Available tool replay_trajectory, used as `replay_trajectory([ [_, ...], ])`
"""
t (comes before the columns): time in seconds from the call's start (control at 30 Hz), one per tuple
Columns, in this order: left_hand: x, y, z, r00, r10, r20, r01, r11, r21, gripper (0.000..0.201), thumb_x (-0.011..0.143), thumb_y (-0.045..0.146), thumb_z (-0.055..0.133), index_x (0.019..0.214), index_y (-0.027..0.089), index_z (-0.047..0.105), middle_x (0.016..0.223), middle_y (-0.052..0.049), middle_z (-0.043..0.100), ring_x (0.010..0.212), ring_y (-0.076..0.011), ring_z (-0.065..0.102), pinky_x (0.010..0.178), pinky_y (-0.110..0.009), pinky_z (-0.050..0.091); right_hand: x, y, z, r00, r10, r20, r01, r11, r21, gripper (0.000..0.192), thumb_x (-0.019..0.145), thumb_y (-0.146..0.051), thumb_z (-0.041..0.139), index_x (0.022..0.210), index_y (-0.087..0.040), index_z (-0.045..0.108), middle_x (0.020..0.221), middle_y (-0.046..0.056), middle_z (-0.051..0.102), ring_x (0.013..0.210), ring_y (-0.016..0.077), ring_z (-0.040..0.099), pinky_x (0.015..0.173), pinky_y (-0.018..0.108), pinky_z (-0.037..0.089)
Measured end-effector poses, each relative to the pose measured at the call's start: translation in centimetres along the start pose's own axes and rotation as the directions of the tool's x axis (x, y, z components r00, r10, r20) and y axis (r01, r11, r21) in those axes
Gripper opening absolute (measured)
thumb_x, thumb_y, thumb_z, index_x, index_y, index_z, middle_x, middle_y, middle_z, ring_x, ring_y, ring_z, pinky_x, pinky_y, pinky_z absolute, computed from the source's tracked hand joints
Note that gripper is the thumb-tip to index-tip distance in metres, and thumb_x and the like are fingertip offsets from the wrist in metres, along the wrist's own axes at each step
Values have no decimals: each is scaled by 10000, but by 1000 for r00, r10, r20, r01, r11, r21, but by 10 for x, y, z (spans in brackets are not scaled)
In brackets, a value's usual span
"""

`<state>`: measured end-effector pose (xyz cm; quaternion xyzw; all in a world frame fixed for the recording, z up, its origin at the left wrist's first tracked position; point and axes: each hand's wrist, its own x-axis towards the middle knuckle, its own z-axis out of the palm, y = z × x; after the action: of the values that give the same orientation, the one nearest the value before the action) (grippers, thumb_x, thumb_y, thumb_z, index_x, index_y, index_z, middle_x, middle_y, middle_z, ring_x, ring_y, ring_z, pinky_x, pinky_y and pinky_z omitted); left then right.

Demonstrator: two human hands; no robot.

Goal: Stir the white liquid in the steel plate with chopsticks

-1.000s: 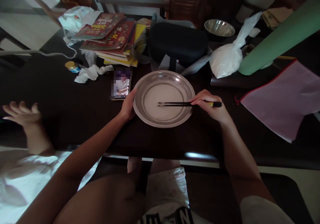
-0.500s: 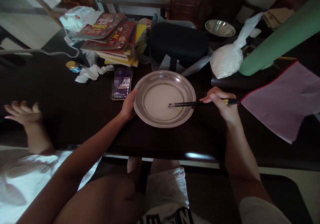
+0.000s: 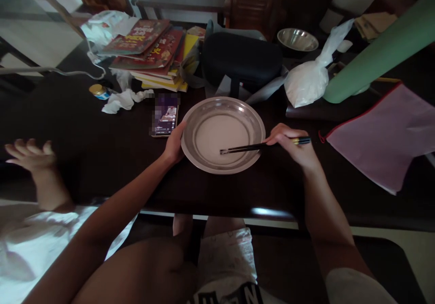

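In front of me on the dark table stands a wide metal bowl holding a smooth whitish mixture. My left hand grips the bowl's left rim, its thumb on top and the fingers hidden beneath or behind the side. My right hand is closed around a pair of dark chopsticks with gold-banded ends. They slant leftward over the right rim, and their tips rest in the mixture near its lower middle.
Left of the bowl lies a lit phone. Behind are stacked books, a black case, a tied bag of white powder and a second metal bowl. A green roll and pinkish pouch lie right. Another person's hand is at left.
My right hand has shifted slightly left with the chopsticks. Their tips have moved left and nearer to me within the mixture. My left hand keeps its hold on the bowl.
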<state>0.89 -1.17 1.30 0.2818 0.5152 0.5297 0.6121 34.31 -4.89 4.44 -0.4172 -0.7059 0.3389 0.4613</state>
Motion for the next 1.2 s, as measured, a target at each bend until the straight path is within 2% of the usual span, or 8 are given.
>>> replay_trajectory([
  [0.07, 0, 0, 1, 1000, -8, -9, 8, 1000, -4, 238, 1000, 312, 588, 969, 184, 787, 883, -79, 817, 1038, -284, 796, 934, -360, 670, 1, 0, 3, 999, -25, 40, 26, 999, -32, 303, 959, -567, 718, 830, -329, 854, 861, 28, 840, 863, 230, 738, 831, 423, 590],
  [0.23, -1, 1, 1, 1000, 19, 1, -19, 1000, 3, 222, 991, 316, 613, 923, 185, 779, 921, -80, 818, 1075, -287, 790, 965, -361, 659, 0, 1, -3, 989, 21, -145, -24, 1000, -17, 339, 981, -541, 701, 775, -312, 844, 781, 21, 781, 769, 203, 728, 755, 391, 570],
  [0.43, 1, -2, -1, 1000, 15, -16, -15, 1000, 0, 207, 955, 358, 673, 914, 180, 772, 911, -86, 812, 1049, -299, 794, 953, -374, 665, 1, 1, 4, 998, -35, 53, 37, 999, -38, 262, 962, -543, 728, 857, -341, 856, 885, 22, 846, 893, 232, 741, 861, 434, 578],
  [0.6, 0, 0, 0, 1000, 26, -1, -26, 1000, 11, 232, 977, 339, 626, 938, 174, 784, 911, -85, 818, 1052, -284, 791, 947, -360, 664, 0, 0, -1, 994, 14, -104, -15, 1000, -13, 314, 989, -517, 698, 791, -327, 851, 801, 20, 799, 777, 202, 717, 759, 393, 552],
  [0.77, 0, 0, -1, 1000, 17, -4, -17, 1000, 15, 210, 969, 331, 648, 940, 173, 783, 913, -84, 815, 1004, -285, 797, 939, -379, 667, 2, 0, 4, 999, -17, 40, 18, 999, -34, 294, 957, -568, 720, 828, -339, 853, 859, 23, 841, 863, 232, 732, 836, 429, 579],
  [0.93, 0, -1, -1, 1000, 26, -14, -26, 1000, 10, 211, 976, 329, 642, 915, 179, 776, 904, -83, 810, 1023, -279, 792, 934, -355, 664, 1, -1, 1, 995, 20, -98, -24, 999, -39, 344, 969, -568, 702, 786, -315, 845, 803, 35, 810, 794, 220, 727, 765, 412, 572],
  [1.1, 2, -2, -2, 1000, 8, -4, -7, 1000, 7, 246, 987, 357, 625, 915, 174, 773, 897, -84, 812, 1010, -278, 790, 903, -343, 667, 2, 1, 4, 999, -32, 29, 33, 999, -33, 280, 971, -536, 715, 830, -337, 853, 857, 28, 841, 860, 225, 735, 823, 421, 581],
  [1.2, 2, -4, -4, 1000, 28, -7, -28, 999, 16, 228, 972, 358, 645, 927, 177, 777, 856, -73, 803, 983, -281, 792, 886, -353, 671, 2, 1, 4, 999, -41, -27, 39, 997, -63, 254, 970, -518, 723, 853, -335, 854, 879, 28, 839, 877, 226, 742, 846, 427, 582],
])
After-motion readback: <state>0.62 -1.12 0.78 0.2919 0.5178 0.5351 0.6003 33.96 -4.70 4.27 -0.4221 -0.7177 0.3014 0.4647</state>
